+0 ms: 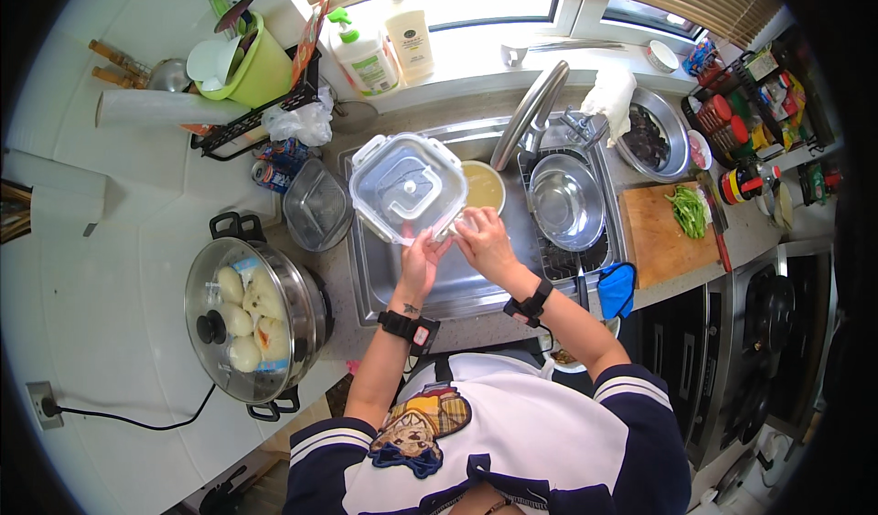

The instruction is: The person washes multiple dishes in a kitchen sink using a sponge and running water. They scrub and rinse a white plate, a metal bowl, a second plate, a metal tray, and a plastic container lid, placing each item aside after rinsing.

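Note:
A square, see-through container lid (393, 199) with side clips is held up over the left part of the steel sink (494, 282). My left hand (422, 263) is closed on its near edge. At the lid's near right corner, the fingers of my right hand (487, 245) pinch a pale clip or edge; the exact spot is partly hidden by the fingers. A round yellowish bowl (487, 186) sits behind the lid in the sink, partly covered by it. Left of the sink stands a clear square container (316, 213).
A metal bowl (569, 202) rests on a black rack right of the faucet (530, 117). Farther right, a cutting board (658, 250) bears cut greens (688, 211) beside a knife (721, 241). A lidded steamer (251, 318) with buns stands on the left counter. Soap bottles (366, 62) line the windowsill.

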A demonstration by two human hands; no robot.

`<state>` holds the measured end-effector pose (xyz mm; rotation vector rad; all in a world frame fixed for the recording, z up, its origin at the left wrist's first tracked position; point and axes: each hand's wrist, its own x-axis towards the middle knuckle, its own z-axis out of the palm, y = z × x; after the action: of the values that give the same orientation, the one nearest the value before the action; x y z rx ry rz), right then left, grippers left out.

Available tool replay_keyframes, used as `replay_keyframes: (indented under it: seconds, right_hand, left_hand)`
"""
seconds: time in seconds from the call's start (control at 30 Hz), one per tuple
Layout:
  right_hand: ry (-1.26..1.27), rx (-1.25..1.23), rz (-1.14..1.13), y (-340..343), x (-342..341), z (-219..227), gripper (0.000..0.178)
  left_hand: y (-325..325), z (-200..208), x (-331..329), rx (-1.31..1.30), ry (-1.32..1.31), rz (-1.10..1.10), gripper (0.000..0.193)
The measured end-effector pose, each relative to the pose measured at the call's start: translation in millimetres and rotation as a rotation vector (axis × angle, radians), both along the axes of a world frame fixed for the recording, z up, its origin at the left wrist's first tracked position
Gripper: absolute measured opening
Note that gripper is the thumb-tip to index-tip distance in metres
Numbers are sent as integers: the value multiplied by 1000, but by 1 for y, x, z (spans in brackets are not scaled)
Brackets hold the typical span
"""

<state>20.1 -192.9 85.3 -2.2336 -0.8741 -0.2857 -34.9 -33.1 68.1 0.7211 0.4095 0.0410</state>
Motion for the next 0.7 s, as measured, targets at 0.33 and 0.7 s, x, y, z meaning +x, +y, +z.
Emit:
replay_keyframes:
  seconds: [0.33, 0.7]
  right_hand:
    - [-124, 71, -46, 5, 3, 16, 29]
    - [-186, -109, 167, 2, 23, -4, 32]
  left_hand:
    - [-2, -6, 13, -160, 40, 53, 46]
    - [-9, -10, 7, -78, 155, 21, 50]
